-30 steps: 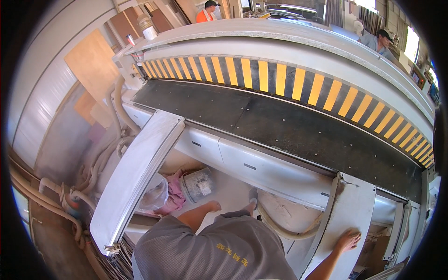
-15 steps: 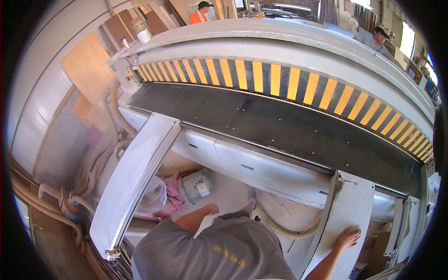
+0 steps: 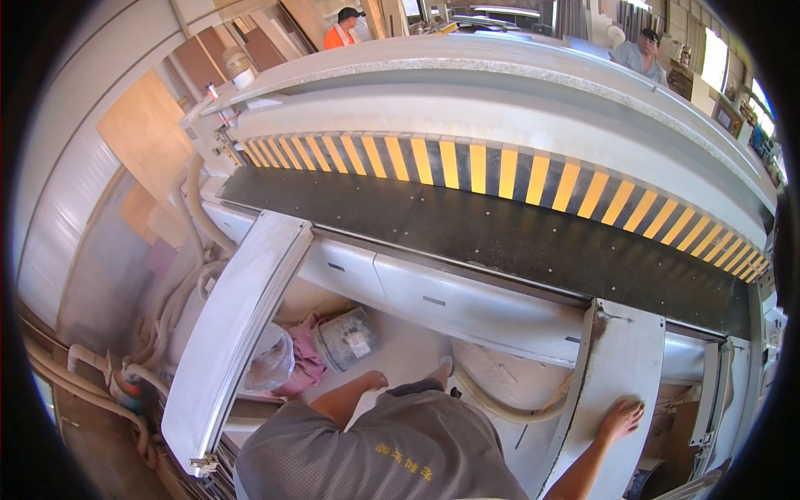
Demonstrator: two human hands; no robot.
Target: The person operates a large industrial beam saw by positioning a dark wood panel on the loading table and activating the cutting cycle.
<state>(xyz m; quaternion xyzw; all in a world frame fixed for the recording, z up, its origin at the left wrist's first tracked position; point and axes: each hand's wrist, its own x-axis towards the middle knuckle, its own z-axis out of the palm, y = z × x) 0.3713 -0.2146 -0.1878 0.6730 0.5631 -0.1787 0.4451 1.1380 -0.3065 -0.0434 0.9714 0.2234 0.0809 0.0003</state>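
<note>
My right hand (image 3: 622,419) lies on the pale grey flat support arm (image 3: 627,354) at the lower right, fingers stretched over its surface. It holds nothing. My left hand (image 3: 374,381) hangs low beside my body, close to a dusty grey bucket (image 3: 347,338); its fingers are mostly hidden, so I cannot see whether it holds anything. Both support arms, this one and the left one (image 3: 229,317), stick out toward me from a large machine with a long black bed (image 3: 442,229). Above the bed runs a curtain of yellow and black strips (image 3: 477,169).
A pink cloth (image 3: 307,358) and a clear plastic bag (image 3: 271,360) lie beside the bucket. Beige hoses (image 3: 171,296) run along the left wall; another hose (image 3: 508,412) curves over the floor. Two people stand beyond the machine, one in orange (image 3: 340,35), one in grey-blue (image 3: 640,58).
The view has shifted slightly, so the machine sits a little lower and further left in the picture. The person at the far right has straightened up. My right hand stays on the support arm.
</note>
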